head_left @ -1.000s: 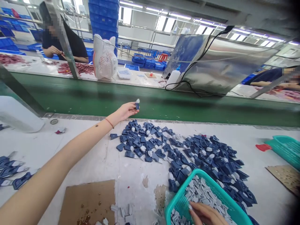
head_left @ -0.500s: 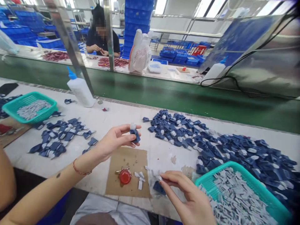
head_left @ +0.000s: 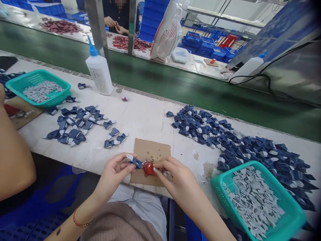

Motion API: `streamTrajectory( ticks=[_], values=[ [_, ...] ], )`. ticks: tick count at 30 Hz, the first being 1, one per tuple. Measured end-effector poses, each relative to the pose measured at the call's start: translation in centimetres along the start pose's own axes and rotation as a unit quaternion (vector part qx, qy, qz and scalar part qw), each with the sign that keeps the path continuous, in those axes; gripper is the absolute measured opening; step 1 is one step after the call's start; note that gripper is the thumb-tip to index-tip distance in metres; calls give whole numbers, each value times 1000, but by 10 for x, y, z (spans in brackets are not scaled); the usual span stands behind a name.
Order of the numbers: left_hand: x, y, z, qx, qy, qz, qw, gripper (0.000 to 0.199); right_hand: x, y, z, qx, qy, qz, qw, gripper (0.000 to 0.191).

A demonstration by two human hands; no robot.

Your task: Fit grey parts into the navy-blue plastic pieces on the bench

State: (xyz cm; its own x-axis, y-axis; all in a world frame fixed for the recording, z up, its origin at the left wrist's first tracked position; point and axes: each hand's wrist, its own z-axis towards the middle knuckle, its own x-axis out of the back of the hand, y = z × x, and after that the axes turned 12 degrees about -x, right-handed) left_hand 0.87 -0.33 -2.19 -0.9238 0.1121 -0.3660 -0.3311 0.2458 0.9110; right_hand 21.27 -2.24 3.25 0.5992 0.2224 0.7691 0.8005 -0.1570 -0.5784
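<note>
My left hand [head_left: 114,172] is closed, pinching a small dark blue piece [head_left: 136,163] with a whitish part at its upper end. That piece sits just left of a round red cap [head_left: 148,168], which lies on a square of brown cardboard [head_left: 140,147]. From the other side, my right hand [head_left: 177,174] has its thumb and fingers pressed together on a small light grey piece [head_left: 154,169] at the cap's right edge. Whether the grey piece touches the cap I cannot tell. Small brass-coloured bits [head_left: 151,158] lie around the cap.
Dark blue pieces are heaped at right [head_left: 203,125] and left [head_left: 75,124]. Green baskets of grey pieces stand at near right [head_left: 225,197] and far left [head_left: 64,89]. A white bottle [head_left: 100,75] stands by the green divider [head_left: 140,75]. Other people sit opposite and at left.
My left hand has come down and nearer with the blue piece, beside the red cap. My right hand has moved left to the cap with the small grey piece. The view has tilted downward.
</note>
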Motion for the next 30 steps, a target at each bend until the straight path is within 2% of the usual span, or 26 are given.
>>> streamTrajectory(
  ticks=[5, 10, 12, 15, 18, 20, 25, 30],
  values=[
    [4, -2, -1, -3, -31, -11, 999, 23, -3, -10, 7, -33, -50, -53, 997, 19],
    [2, -3, 0, -13, -45, -29, 999, 21, -4, -14, 10, -25, -56, -72, 996, 21],
    [-1, -2, 1, -9, -45, -35, 998, 21, 0, -13, 9, -29, -45, -29, 998, 19],
    [-9, 2, 2, 2, -40, -57, 998, 20, 11, -10, 9, -69, -25, 121, 990, 9],
    [-21, 6, 3, 13, -49, -79, 996, 21, 24, -5, 7, -140, -37, 281, 949, 20],
    [-31, 7, 4, 17, -56, -99, 993, 22, 30, -3, 4, -170, -52, 341, 923, 24],
    [-54, 5, 5, 24, -78, -145, 986, 25, 40, -9, -5, -169, -66, 374, 910, 19],
    [-64, 2, 1, 25, -94, -179, 979, 23, 47, -17, -13, -173, -68, 326, 927, 22]
  ],
)
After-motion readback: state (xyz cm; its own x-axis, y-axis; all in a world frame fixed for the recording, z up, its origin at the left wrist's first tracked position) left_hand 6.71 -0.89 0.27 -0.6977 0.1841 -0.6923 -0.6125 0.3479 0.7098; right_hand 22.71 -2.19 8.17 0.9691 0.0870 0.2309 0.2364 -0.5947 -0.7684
